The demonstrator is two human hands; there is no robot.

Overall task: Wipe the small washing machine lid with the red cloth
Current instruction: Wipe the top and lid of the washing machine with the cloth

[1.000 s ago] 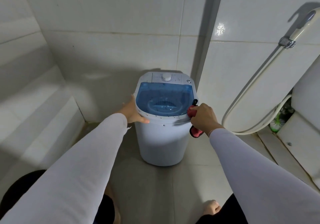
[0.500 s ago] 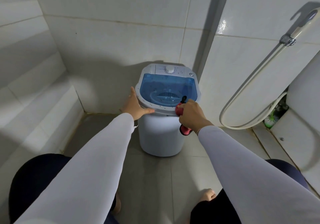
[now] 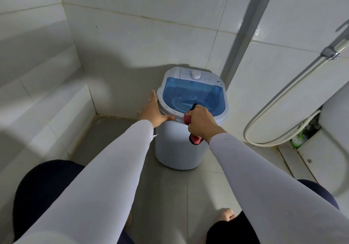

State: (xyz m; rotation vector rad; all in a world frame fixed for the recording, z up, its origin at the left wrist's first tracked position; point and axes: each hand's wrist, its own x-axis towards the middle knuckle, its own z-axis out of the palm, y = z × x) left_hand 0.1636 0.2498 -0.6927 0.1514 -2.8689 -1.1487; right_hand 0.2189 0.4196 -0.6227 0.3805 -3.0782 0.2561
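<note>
A small white washing machine (image 3: 177, 149) stands on the tiled floor in the wall corner. Its lid (image 3: 192, 90) is translucent blue with dark specks, and a white dial sits behind it. My left hand (image 3: 154, 111) lies flat against the machine's left rim, fingers spread, thumb on the front edge. My right hand (image 3: 202, 123) is closed on the red cloth (image 3: 195, 139) at the lid's front edge. One end of the cloth hangs below my fist; another bit shows to the left of my fingers.
A tiled ledge (image 3: 47, 111) runs along the left wall. A shower hose (image 3: 273, 111) loops down the right wall beside a white toilet (image 3: 332, 130). A green brush (image 3: 299, 140) sits in the gap. My knees and bare foot (image 3: 227, 214) are on the floor.
My right hand with the cloth has slid leftward along the lid's front edge, from its right corner toward the middle. My left hand stayed on the left rim. The camera view shifted.
</note>
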